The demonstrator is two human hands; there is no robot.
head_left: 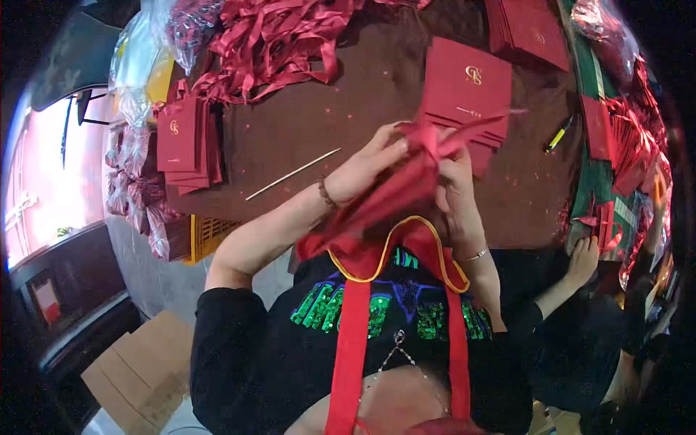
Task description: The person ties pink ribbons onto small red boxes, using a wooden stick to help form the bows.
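Above table [304, 130], left hand [366, 172], right hand [455, 190] grip ribbon [397, 194].

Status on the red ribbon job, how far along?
Likely done: left stack of red sleeves. In hand: left hand and right hand grip a red ribbon piece. Remaining: ribbon pile and gold-logo stack, so plenty to go.

Gold monogram [473, 75], illegible, on red cards [453, 61]; green lettering [319, 304] on black shirt [239, 348], unreadable.
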